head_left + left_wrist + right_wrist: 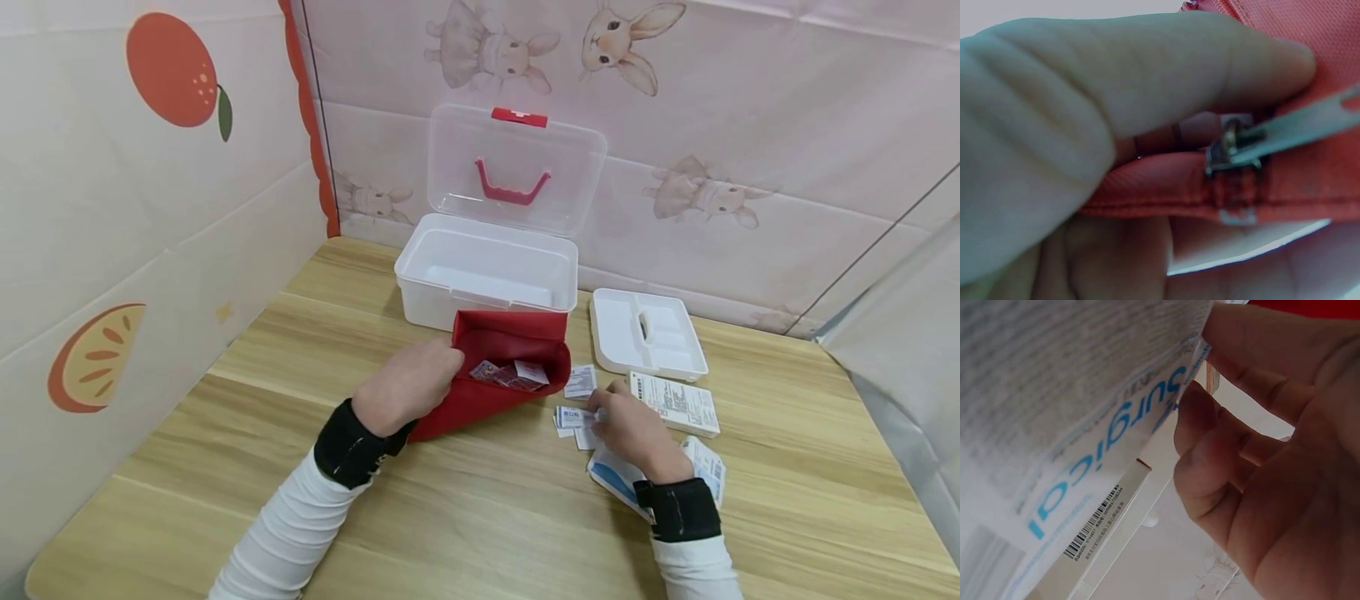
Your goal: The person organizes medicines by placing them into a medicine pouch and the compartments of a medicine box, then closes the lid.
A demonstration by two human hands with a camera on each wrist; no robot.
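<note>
My left hand grips the left edge of a red zippered pouch. In the left wrist view, the thumb lies over the red fabric beside a metal zipper pull. The pouch mouth gapes, showing clear and printed small packets inside. My right hand pinches a small white printed packet above others on the table, right of the pouch. Under that wrist lies a blue-and-white packet. A white packet lettered "Surgical" fills much of the right wrist view.
A clear plastic box with a raised lid stands behind the pouch. A white divided tray is to its right. In front of the tray lie a white printed carton and, nearer me, another white packet.
</note>
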